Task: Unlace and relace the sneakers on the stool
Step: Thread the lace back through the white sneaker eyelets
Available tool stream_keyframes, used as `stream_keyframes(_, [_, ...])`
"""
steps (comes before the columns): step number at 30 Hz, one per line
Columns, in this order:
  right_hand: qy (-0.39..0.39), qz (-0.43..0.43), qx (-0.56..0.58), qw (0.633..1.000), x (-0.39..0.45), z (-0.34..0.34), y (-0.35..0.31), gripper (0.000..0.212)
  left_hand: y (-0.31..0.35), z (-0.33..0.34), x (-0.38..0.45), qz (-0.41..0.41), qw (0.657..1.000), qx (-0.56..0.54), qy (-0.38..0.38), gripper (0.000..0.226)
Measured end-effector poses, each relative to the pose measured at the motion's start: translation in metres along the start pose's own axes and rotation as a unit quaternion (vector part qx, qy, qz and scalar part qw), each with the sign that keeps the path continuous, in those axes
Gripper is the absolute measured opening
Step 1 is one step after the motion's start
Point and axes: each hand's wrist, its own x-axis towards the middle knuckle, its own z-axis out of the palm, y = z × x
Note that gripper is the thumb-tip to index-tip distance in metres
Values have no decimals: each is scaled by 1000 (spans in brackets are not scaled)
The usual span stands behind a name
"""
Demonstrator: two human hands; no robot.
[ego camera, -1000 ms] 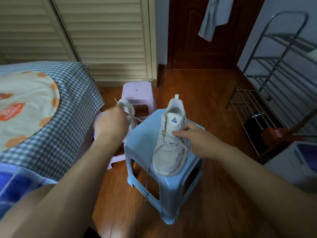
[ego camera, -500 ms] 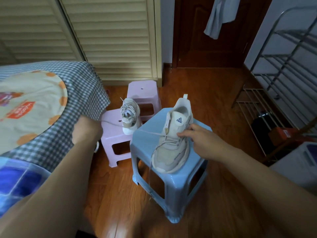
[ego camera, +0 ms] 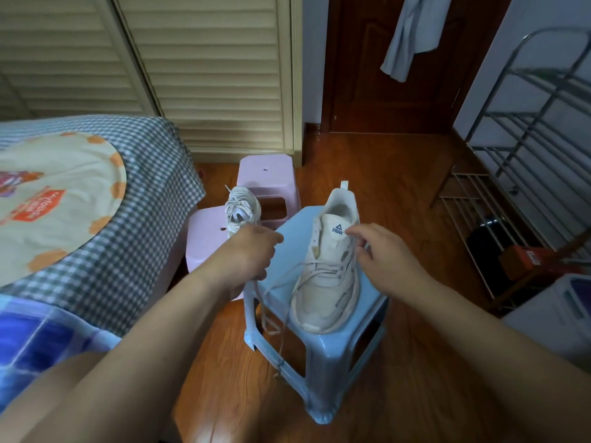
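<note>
The left hand (ego camera: pixel 248 255) has come back in from its long pull toward the bed at nine o'clock and now sits just left of the blue stool (ego camera: pixel 323 372), fingers curled around the lace (ego camera: pixel 281 282). That lace sags slack from the eyelets and trails over the stool's front edge toward six o'clock, where half a second ago it ran taut. The right hand (ego camera: pixel 383 260) has shifted from steadying the sneaker (ego camera: pixel 329 279) to pinching at the upper eyelets beside the tongue; what its fingertips hold I cannot tell. The sneaker stands on the stool, toe toward the person. Another length seems freed, so unlacing looks underway. The second sneaker (ego camera: pixel 241 207) waits on the pink stool (ego camera: pixel 204 238) at eleven o'clock.
</note>
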Motion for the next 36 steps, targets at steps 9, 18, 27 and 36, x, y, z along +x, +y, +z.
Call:
stream_keyframes(9, [41, -54, -174, 982, 7, 21, -11, 29, -19, 31, 17, 82, 990, 92, 74, 10])
stream_keyframes(18, [18, -44, -145, 988, 25, 39, -13, 21, -23, 50, 41, 155, 941, 300, 36, 16])
stream_keyframes(27, [8, -23, -101, 995, 27, 40, -13, 21, -10, 48, 54, 165, 911, 377, 31, 14])
stream_keyframes(36, [-14, 1, -26, 1000, 30, 41, -10, 24, -11, 45, 64, 165, 922, 349, -2, 21])
